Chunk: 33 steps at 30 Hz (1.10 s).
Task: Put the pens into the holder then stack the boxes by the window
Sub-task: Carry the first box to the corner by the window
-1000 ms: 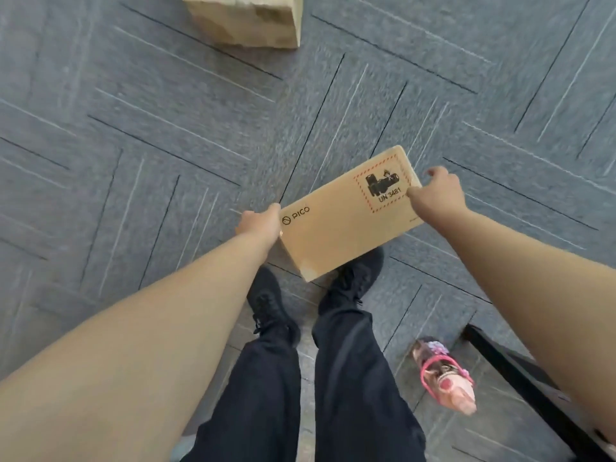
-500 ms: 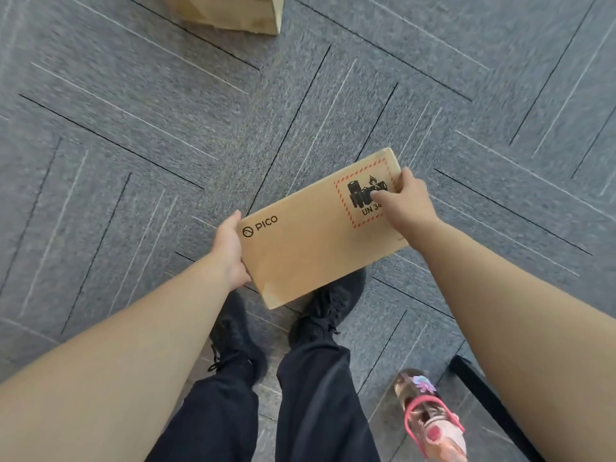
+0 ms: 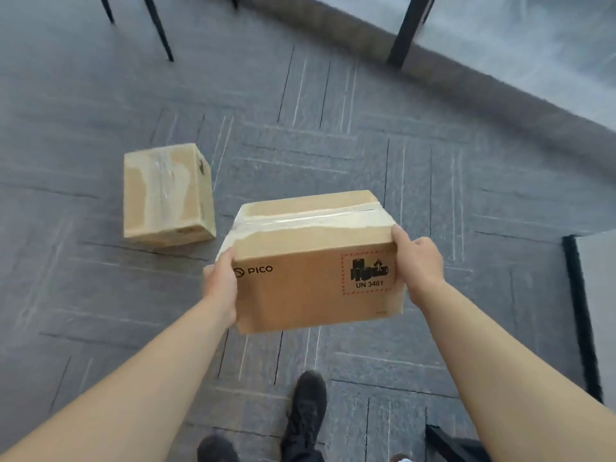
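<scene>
I hold a brown cardboard box (image 3: 310,281) printed "PICO", with a red-bordered UN 3481 label, above the grey carpet. My left hand (image 3: 221,281) grips its left end and my right hand (image 3: 418,261) grips its right end. Clear tape runs along the top of the box. A second, similar taped cardboard box (image 3: 166,193) lies on the carpet to the left and a little beyond the held one. No pens or holder are in view.
Dark thin furniture legs (image 3: 160,28) stand at the top left and a black post (image 3: 405,31) at the top right by a brown floor strip (image 3: 433,65). A black-edged panel (image 3: 581,315) stands at the right. My black shoes (image 3: 305,408) are below.
The view has swung up and forward. The held box has turned from showing its flat face to showing its taped top. The second box now lies nearer, and the pink bottle has left view.
</scene>
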### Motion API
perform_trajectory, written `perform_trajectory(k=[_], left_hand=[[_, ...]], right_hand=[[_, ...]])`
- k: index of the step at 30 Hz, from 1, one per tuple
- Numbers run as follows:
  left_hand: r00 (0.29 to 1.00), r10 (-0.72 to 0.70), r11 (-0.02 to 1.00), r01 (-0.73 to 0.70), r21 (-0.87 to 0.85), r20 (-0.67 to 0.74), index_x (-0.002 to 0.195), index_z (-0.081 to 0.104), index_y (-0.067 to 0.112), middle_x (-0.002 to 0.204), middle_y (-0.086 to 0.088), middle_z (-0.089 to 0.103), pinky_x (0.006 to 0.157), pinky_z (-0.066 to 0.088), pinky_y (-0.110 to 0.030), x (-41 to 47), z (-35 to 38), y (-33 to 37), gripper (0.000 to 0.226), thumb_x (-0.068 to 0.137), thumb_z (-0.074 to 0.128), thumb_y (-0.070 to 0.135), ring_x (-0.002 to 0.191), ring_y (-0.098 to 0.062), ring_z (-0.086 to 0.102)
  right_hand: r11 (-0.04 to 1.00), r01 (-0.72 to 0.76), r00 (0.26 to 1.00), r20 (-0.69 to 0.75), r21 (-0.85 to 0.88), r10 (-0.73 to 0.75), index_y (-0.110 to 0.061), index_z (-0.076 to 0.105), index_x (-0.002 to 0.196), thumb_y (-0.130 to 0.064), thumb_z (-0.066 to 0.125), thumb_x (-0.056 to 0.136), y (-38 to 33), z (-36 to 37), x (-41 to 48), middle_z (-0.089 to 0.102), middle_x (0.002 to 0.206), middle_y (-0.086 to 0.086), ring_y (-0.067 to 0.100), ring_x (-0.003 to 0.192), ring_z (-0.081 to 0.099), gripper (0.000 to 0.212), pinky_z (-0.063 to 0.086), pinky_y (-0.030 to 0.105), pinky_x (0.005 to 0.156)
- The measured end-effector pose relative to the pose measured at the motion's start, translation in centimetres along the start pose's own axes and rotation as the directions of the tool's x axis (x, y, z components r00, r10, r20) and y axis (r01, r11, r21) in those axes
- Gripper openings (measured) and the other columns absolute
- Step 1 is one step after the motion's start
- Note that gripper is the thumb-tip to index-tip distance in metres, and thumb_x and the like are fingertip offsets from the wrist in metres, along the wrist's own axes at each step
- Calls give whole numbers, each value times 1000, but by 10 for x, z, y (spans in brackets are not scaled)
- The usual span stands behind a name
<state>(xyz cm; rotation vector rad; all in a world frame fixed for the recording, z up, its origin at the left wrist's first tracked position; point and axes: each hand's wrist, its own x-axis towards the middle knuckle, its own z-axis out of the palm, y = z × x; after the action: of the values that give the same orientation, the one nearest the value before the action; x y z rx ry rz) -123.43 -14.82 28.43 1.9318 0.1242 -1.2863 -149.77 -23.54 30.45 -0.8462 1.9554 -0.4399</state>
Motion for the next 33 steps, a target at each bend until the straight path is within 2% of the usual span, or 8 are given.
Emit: perform_trajectory(k=[2,6,10,12,15,21,26,33], left_hand=[[992,76,997,-77,2,101,115,59,12,109,-10,69,80,55,-41,-55,35,69,59,69,59,48,94,-29,66],[890,300,946,-324,15,343,81,59,11,54,6,64,50,37,-24,-172,95,182,19,93,47,19,50,-9,57],[729,407,873,-488,1,551,138,43,18,106,-4,61,61,36,-28,-247,142,261,51,88,44,8,83,-18,55],[669,376,840,-538,68,641,147,31,26,110,0,61,63,40,-30,-279,176,289,54,94,43,20,90,-22,57],[627,305,756,-617,218,717,124,53,30,102,3,67,65,46,-31,-320,234,316,46,92,41,60,86,-16,63],[598,214,751,-606,262,772,125,55,13,110,-8,70,60,55,-34,-310,363,361,91,65,53,81,89,-26,71],[559,72,772,-555,308,826,122,57,15,109,-10,72,81,57,-49,-309,471,365,96,52,65,79,93,-32,72],[471,-51,763,-551,339,881,117,60,17,114,-10,68,77,56,-43,-324,629,314,43,94,47,50,100,-32,67]], right_hand=[[998,63,996,-60,10,-62,-12,46,83,-46,48,88,-56,-65,-15,48,78,1,16,65,43,35,30,33,54],[987,154,983,-95,-51,-158,-8,54,89,-36,42,89,-143,-194,-51,51,84,3,19,72,46,31,34,35,62],[986,73,994,-92,153,-60,-18,55,125,-64,42,88,-196,-301,-82,55,123,1,26,114,53,60,42,40,97],[956,75,992,-121,283,-42,-19,51,135,-71,46,83,-213,-340,-89,53,133,-2,25,121,52,74,43,40,100],[909,175,968,-237,377,-88,-19,57,126,-65,59,80,-236,-379,-82,63,123,2,25,108,61,65,51,44,94],[885,210,898,-439,415,-7,-22,66,104,-65,68,68,-274,-433,-27,66,112,3,24,98,65,56,54,46,90],[923,207,827,-562,325,13,-24,61,120,-49,65,81,-286,-486,22,68,114,-3,22,105,62,47,50,42,95],[927,62,763,-616,371,195,-14,59,111,-36,68,81,-243,-571,117,58,115,6,25,102,59,39,49,41,91]])
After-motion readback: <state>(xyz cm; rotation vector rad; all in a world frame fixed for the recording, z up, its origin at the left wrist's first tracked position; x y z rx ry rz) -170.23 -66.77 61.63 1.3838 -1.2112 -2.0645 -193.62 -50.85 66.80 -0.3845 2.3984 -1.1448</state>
